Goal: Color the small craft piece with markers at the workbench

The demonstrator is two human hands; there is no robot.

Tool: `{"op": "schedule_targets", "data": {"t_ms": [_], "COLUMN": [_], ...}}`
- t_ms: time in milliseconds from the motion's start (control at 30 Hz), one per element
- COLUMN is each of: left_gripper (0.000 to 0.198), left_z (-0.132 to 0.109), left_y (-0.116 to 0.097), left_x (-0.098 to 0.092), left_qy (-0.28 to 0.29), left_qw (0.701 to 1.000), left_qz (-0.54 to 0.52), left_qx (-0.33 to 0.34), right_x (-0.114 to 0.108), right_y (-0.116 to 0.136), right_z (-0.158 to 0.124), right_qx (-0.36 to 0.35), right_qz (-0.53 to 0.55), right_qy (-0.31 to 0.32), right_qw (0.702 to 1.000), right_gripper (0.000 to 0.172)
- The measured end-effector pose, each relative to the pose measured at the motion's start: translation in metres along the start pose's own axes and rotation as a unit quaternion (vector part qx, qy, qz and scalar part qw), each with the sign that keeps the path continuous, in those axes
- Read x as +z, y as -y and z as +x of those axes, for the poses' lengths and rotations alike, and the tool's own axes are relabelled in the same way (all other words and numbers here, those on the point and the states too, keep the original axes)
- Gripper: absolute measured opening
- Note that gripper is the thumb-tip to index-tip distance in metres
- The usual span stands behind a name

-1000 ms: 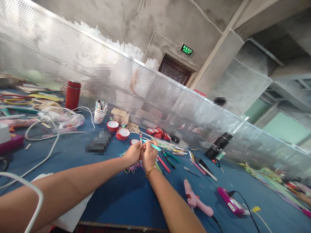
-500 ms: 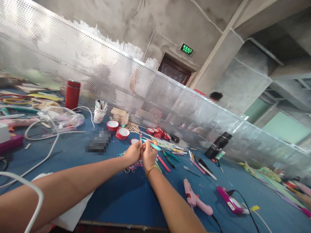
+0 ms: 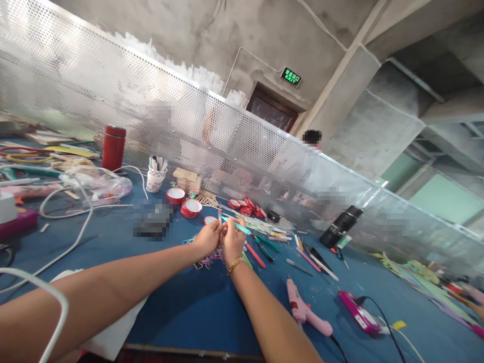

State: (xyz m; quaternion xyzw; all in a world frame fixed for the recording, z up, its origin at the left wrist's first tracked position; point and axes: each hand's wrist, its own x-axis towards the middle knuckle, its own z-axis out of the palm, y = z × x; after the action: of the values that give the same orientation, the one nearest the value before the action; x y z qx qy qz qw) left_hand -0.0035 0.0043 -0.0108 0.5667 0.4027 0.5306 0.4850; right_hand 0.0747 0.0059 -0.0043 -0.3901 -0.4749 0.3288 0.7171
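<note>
My left hand (image 3: pixel 207 238) and my right hand (image 3: pixel 232 243) meet over the blue table (image 3: pixel 181 302), fingers pinched together. Between them they hold coloured craft sticks: a teal stick (image 3: pixel 237 226) points right from my right hand, and a short reddish stick (image 3: pixel 220 217) stands up at my left fingertips. A gold bracelet (image 3: pixel 235 264) circles my right wrist. Under the hands lies a heap of coloured paper clips (image 3: pixel 206 260). More coloured sticks (image 3: pixel 255 256) lie just to the right.
A pink glue gun (image 3: pixel 304 311) and a magenta device with a black cable (image 3: pixel 359 314) lie at the right front. Green-handled pliers (image 3: pixel 263 246), a red flask (image 3: pixel 113 147), a paper cup of pens (image 3: pixel 155 176), red-rimmed lids (image 3: pixel 191 207), white cables (image 3: pixel 71 222) and a perforated metal screen (image 3: pixel 242 151) surround the spot.
My hands stay nearly still on the sticks. A person behind the perforated screen has moved leftward.
</note>
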Motion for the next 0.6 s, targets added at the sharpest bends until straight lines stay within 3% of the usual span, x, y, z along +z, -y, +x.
{"op": "schedule_targets", "data": {"t_ms": [600], "left_gripper": [0.035], "left_z": [0.0030], "left_y": [0.0051], "left_x": [-0.0013], "left_qy": [-0.004], "left_qw": [1.000], "left_qz": [0.003], "left_qx": [0.002], "right_x": [0.0028], "right_y": [0.0051], "right_z": [-0.0014], "right_qx": [0.031], "right_qz": [0.037], "right_qy": [-0.006], "right_qw": [0.999], "right_gripper": [0.026]}}
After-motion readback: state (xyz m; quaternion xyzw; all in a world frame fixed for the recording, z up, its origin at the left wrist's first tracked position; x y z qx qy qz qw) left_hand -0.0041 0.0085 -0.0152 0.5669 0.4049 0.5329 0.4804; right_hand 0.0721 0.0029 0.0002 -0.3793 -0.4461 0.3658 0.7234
